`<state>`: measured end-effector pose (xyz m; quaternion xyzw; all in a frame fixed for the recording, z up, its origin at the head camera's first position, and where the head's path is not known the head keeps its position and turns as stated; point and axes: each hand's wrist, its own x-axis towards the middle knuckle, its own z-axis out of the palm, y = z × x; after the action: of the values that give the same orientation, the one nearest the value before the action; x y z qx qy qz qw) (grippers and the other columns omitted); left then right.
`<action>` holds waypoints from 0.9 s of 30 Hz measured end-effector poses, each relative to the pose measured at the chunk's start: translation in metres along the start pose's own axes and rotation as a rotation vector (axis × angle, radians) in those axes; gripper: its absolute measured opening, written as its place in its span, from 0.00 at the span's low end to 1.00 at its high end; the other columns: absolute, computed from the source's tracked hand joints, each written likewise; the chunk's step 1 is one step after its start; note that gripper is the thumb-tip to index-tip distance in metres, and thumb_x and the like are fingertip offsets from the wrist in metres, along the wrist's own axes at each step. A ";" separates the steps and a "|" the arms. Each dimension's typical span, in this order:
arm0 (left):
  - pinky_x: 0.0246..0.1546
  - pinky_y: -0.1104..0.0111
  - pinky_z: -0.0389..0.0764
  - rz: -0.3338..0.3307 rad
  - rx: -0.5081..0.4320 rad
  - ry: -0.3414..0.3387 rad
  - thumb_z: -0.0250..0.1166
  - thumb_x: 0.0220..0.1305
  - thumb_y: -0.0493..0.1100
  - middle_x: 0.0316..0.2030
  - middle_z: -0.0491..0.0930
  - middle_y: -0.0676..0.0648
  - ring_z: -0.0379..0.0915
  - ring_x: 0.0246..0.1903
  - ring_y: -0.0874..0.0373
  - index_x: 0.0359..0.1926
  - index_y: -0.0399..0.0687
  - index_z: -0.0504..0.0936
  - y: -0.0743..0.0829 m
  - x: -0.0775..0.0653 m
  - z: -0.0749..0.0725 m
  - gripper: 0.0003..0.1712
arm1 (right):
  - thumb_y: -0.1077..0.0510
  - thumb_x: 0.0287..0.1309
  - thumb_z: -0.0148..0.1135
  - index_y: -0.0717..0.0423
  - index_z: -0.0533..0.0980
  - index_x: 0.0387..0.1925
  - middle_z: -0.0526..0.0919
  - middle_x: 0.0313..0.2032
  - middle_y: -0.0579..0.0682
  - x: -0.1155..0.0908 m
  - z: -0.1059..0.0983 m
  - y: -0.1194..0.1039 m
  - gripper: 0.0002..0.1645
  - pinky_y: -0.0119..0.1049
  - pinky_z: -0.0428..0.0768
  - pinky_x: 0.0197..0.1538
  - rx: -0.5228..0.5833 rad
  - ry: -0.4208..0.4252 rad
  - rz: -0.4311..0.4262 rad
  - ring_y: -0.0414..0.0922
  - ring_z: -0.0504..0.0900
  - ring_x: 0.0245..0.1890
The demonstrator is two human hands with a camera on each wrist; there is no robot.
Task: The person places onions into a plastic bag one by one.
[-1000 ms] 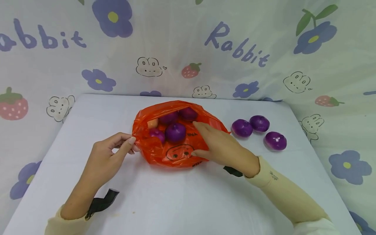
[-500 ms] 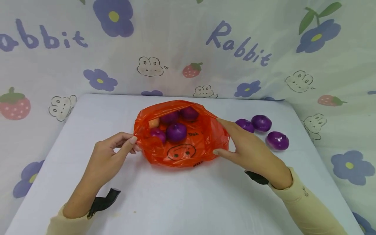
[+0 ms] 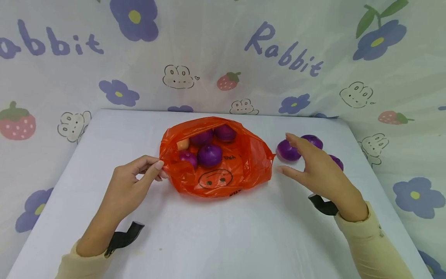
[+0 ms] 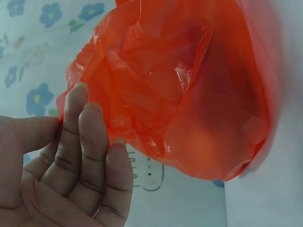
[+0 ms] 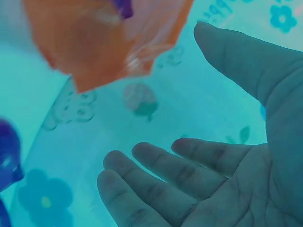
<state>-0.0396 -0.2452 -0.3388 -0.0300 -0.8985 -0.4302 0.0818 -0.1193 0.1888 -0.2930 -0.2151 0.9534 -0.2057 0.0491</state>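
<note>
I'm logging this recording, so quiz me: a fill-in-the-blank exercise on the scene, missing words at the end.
The left hand pinches the plastic bag; the right hand holds ____.
Outside the bag, the round purple items number ____.
In the head view, the full word on the backdrop reads ____.
Missing words: nothing; three; Rabbit.

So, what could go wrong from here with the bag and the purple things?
The left hand pinches one edge of the thin red bag, which might slip or tear. The bag's right side is unheld and could sag. Three round purple things outside could roll if the right hand bumps them.
</note>
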 end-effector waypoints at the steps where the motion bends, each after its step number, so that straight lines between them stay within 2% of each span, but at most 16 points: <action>1: 0.32 0.73 0.78 0.002 0.000 0.000 0.63 0.78 0.47 0.33 0.88 0.54 0.82 0.35 0.64 0.48 0.49 0.87 0.000 0.000 0.000 0.10 | 0.42 0.61 0.76 0.58 0.59 0.80 0.69 0.73 0.59 0.000 0.000 0.004 0.55 0.61 0.77 0.62 0.006 0.003 0.014 0.60 0.72 0.71; 6: 0.32 0.73 0.79 0.000 -0.002 -0.003 0.63 0.78 0.47 0.33 0.88 0.52 0.81 0.35 0.63 0.48 0.48 0.87 0.000 0.001 0.001 0.10 | 0.42 0.61 0.76 0.60 0.58 0.79 0.72 0.70 0.65 0.001 0.001 0.021 0.56 0.66 0.74 0.63 0.022 0.022 0.061 0.64 0.74 0.67; 11: 0.33 0.74 0.79 -0.007 0.004 -0.005 0.63 0.78 0.47 0.33 0.88 0.53 0.81 0.36 0.64 0.48 0.48 0.87 -0.001 0.001 0.001 0.10 | 0.44 0.61 0.77 0.64 0.58 0.78 0.73 0.68 0.68 0.004 0.003 0.034 0.56 0.66 0.71 0.65 0.033 0.031 0.071 0.66 0.74 0.66; 16: 0.33 0.74 0.79 -0.006 0.002 -0.004 0.63 0.78 0.47 0.33 0.87 0.55 0.81 0.36 0.64 0.48 0.49 0.86 -0.001 0.001 0.001 0.10 | 0.46 0.62 0.76 0.65 0.57 0.78 0.70 0.69 0.69 0.012 0.007 0.048 0.55 0.66 0.71 0.65 0.043 0.001 0.115 0.67 0.74 0.66; 22: 0.33 0.74 0.79 0.006 -0.011 0.001 0.63 0.78 0.46 0.33 0.87 0.54 0.82 0.35 0.63 0.48 0.48 0.87 -0.001 0.000 0.000 0.09 | 0.47 0.62 0.76 0.68 0.57 0.77 0.68 0.70 0.70 0.022 0.016 0.070 0.55 0.68 0.67 0.68 0.069 -0.023 0.169 0.69 0.70 0.68; 27: 0.34 0.73 0.80 0.003 -0.012 -0.006 0.63 0.78 0.47 0.32 0.87 0.55 0.82 0.35 0.62 0.47 0.48 0.87 0.001 0.000 -0.001 0.09 | 0.45 0.62 0.76 0.70 0.58 0.76 0.67 0.71 0.71 0.027 0.026 0.084 0.55 0.68 0.65 0.68 0.089 -0.036 0.196 0.69 0.69 0.69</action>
<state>-0.0392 -0.2449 -0.3377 -0.0331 -0.8960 -0.4355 0.0797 -0.1714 0.2369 -0.3514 -0.1223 0.9587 -0.2383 0.0958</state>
